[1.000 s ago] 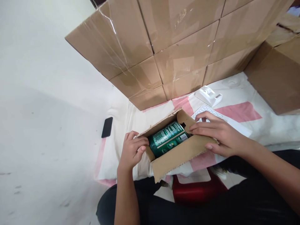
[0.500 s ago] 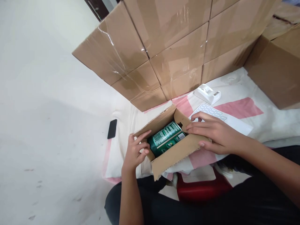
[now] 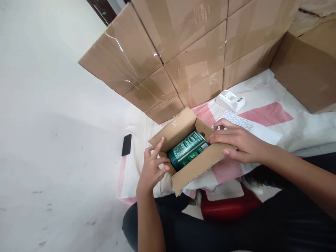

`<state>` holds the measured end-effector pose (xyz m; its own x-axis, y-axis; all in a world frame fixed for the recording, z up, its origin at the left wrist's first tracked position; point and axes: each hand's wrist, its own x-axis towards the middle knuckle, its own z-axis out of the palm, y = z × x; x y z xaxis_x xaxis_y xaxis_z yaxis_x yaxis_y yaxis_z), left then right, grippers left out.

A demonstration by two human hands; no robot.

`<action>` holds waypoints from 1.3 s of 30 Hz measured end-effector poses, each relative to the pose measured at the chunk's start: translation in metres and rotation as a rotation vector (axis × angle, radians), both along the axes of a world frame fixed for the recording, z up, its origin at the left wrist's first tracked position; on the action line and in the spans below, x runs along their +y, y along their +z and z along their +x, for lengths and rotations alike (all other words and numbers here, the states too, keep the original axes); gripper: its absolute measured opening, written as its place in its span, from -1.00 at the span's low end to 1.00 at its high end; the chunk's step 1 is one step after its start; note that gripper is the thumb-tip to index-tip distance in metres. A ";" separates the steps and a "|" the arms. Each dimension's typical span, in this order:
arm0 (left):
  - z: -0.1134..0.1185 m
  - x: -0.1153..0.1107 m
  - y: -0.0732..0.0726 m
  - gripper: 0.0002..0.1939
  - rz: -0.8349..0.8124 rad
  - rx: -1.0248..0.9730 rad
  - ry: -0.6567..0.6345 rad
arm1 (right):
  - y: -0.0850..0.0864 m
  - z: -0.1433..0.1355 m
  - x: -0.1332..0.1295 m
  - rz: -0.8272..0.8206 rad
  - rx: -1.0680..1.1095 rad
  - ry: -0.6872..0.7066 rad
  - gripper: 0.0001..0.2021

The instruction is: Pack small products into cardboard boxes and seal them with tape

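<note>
Beyond the left hand (image 3: 153, 168) and the right hand (image 3: 244, 143), a wall of taped cartons (image 3: 196, 68) is seen, with a bigger brown carton (image 3: 307, 77) set off to the far right of the right hand. Under the hands a pink and white cloth (image 3: 309, 138) is spread, and a red seat (image 3: 225, 210) is partly seen below them. Between the hands the small box (image 3: 201, 162) is held with its long flaps apart; the step in hand is judged to be the steadying and spreading of these flaps. For any move on them, the fingers would need to be cleared from the end flaps and the pack left undisturbed. The right hand is loosely closed on the box's right corner, fingers at the end flap and thumb on the near flap. The left hand is half open, its index finger raised to the far flap, its other fingers at the left end. A printed sheet (image 3: 262, 133) is laid just beyond the right hand. The green pack (image 3: 187, 150) is lodged lengthwise inside the box, between the hands. Past the sheet a white dispenser (image 3: 231, 100) is placed; left of the left hand, a phone (image 3: 126, 145).
</note>
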<state>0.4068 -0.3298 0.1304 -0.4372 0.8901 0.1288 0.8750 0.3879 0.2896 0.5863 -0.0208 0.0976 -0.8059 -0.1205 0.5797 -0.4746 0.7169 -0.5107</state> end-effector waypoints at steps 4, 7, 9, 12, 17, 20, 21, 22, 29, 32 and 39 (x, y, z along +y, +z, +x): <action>0.011 0.007 0.006 -0.41 -0.077 0.005 0.067 | -0.003 -0.007 -0.003 -0.088 0.034 0.011 -0.53; 0.017 0.011 0.004 -0.49 -0.105 0.054 0.096 | -0.007 -0.012 -0.007 -0.163 0.073 -0.023 -0.50; 0.017 0.012 0.001 -0.50 -0.106 0.068 0.093 | -0.009 -0.015 -0.010 -0.196 0.088 -0.061 -0.47; 0.014 0.011 -0.004 -0.51 -0.053 0.103 0.069 | -0.009 -0.017 -0.012 -0.205 0.095 -0.106 -0.47; 0.015 0.007 -0.004 -0.60 -0.034 0.207 0.072 | -0.004 -0.013 -0.011 -0.141 0.108 -0.097 -0.48; 0.022 0.007 0.002 -0.62 -0.073 0.207 0.069 | -0.001 -0.010 -0.010 -0.114 0.121 -0.098 -0.49; 0.026 0.007 0.006 -0.63 -0.092 0.196 0.065 | 0.000 -0.009 -0.010 -0.108 0.123 -0.098 -0.49; 0.031 0.008 0.009 -0.64 -0.109 0.184 0.062 | 0.002 -0.008 -0.010 -0.106 0.127 -0.100 -0.48; 0.069 0.007 0.040 -0.90 -0.174 0.093 0.006 | 0.005 -0.006 -0.008 -0.164 0.136 -0.154 -0.55; 0.071 0.006 0.046 -0.89 -0.145 0.069 -0.028 | 0.002 -0.006 -0.005 -0.163 0.162 -0.122 -0.57; 0.049 -0.004 0.029 -0.81 -0.022 0.014 -0.053 | -0.002 -0.003 -0.004 -0.164 0.227 -0.096 -0.58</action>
